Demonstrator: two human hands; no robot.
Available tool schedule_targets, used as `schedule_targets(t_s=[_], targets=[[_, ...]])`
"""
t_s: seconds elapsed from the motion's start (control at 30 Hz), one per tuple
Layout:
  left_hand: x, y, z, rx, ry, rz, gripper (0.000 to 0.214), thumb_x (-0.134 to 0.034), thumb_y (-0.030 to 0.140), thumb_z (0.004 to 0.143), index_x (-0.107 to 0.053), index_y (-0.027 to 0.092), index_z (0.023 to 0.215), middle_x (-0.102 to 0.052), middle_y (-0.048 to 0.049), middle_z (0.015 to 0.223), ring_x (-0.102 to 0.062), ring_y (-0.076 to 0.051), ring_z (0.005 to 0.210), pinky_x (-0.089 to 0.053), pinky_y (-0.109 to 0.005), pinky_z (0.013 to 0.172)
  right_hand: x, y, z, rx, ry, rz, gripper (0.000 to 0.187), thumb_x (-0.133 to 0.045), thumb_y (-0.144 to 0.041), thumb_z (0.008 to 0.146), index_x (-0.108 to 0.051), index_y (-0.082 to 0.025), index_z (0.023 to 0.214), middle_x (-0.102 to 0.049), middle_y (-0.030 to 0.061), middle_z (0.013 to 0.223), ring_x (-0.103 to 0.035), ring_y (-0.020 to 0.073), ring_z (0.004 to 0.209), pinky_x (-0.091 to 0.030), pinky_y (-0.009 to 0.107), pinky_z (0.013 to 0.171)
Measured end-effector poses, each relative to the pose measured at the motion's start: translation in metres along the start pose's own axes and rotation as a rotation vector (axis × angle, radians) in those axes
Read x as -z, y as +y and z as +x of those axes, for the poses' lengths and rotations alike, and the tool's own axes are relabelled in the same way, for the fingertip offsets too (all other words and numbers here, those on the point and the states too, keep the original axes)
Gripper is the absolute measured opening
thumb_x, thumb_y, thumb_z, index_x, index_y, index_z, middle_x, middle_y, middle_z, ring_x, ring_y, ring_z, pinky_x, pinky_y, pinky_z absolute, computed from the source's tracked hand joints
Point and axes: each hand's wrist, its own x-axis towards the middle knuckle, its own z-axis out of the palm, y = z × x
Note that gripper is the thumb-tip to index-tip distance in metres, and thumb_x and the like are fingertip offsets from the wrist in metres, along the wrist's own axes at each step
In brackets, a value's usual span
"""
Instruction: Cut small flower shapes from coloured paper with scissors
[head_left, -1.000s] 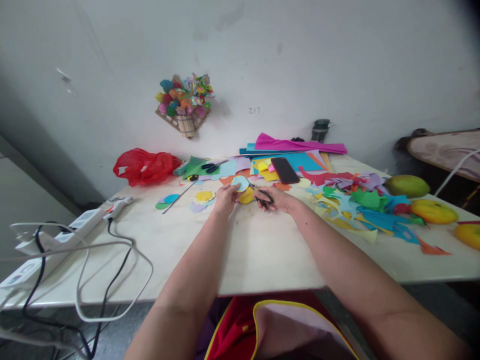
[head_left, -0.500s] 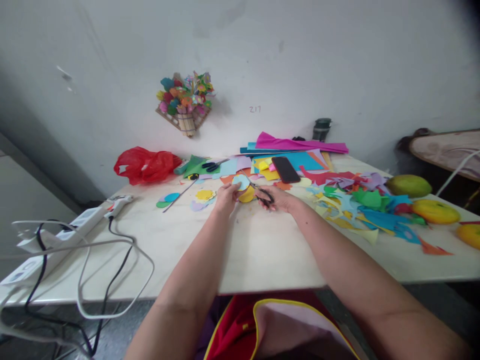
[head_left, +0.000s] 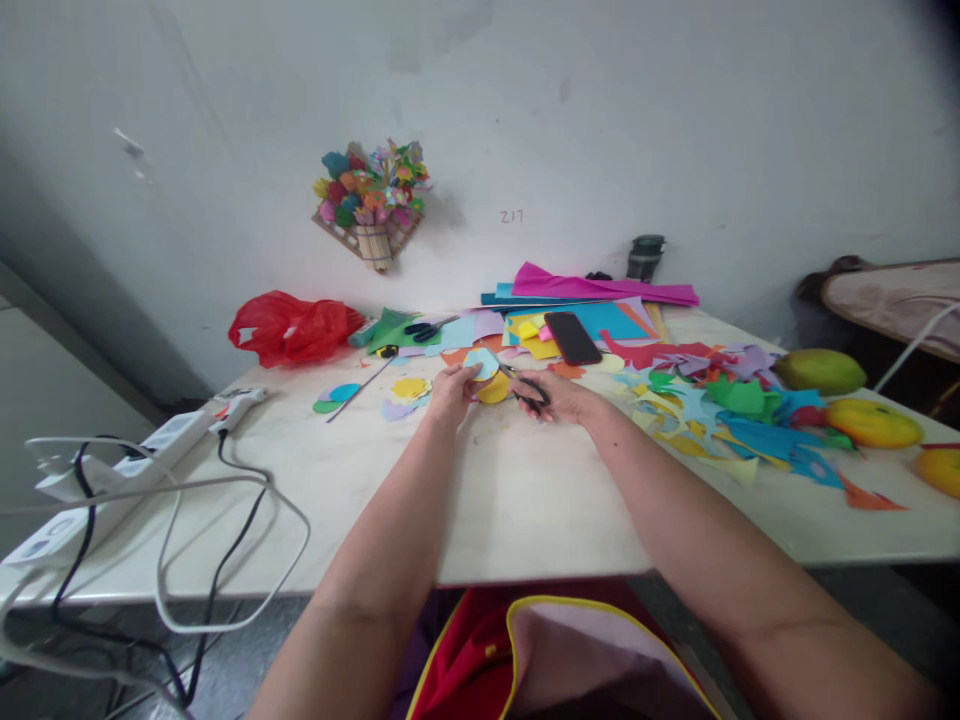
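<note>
Between the thumb and fingers of my left hand (head_left: 452, 391) is a light blue paper piece (head_left: 482, 363) with a rounded outline. My right hand (head_left: 561, 396) is closed round the black handles of a pair of scissors (head_left: 533, 392). The scissor blades point up and left and meet the right edge of the light blue paper. Just below it lies a yellow paper circle (head_left: 495, 388). Left of my left hand, a yellow scalloped paper shape (head_left: 411, 389) rests near a lilac one (head_left: 401, 409).
Paper scraps (head_left: 750, 410) cover the table's right side near several mango-like fruits (head_left: 874, 422). A phone (head_left: 572, 338) lies on coloured sheets. Second scissors (head_left: 427, 330) and a red plastic bag (head_left: 292, 328) are at the back left. A power strip (head_left: 112, 495) with cables occupies the left edge.
The scissor blades and the light blue paper have shifted very slightly against each other. Both hands hold almost the same place.
</note>
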Motion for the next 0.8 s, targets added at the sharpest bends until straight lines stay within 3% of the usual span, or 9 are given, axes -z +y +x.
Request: schedule_targets(t_s=[0.47, 0.8], targets=[[0.007, 0.005, 0.001, 0.043, -0.033, 0.032, 0.013, -0.074, 0.006, 0.065, -0.066, 0.009, 0.074, -0.071, -0.0067, 0.071, -0.071, -0.019, 0.069, -0.062, -0.033, 0.075, 0.003, 0.005, 0.003, 0.028, -0.053, -0.052, 0.028, -0.063, -0.041, 0.086, -0.049, -0.019, 0.076, -0.054, -0.0042, 0.055, -0.047, 0.0063, 0.037, -0.026, 0.016, 0.028], [0.012, 0.009, 0.002, 0.084, -0.073, 0.061, 0.01, -0.071, 0.004, 0.065, -0.065, 0.009, 0.071, -0.07, -0.0077, 0.069, -0.073, -0.021, 0.07, -0.061, -0.026, 0.059, 0.003, 0.002, 0.001, -0.008, -0.06, -0.05, 0.027, -0.065, -0.041, 0.081, -0.049, -0.019, 0.075, -0.055, -0.0039, 0.054, -0.048, 0.0069, 0.038, -0.025, 0.017, 0.028]])
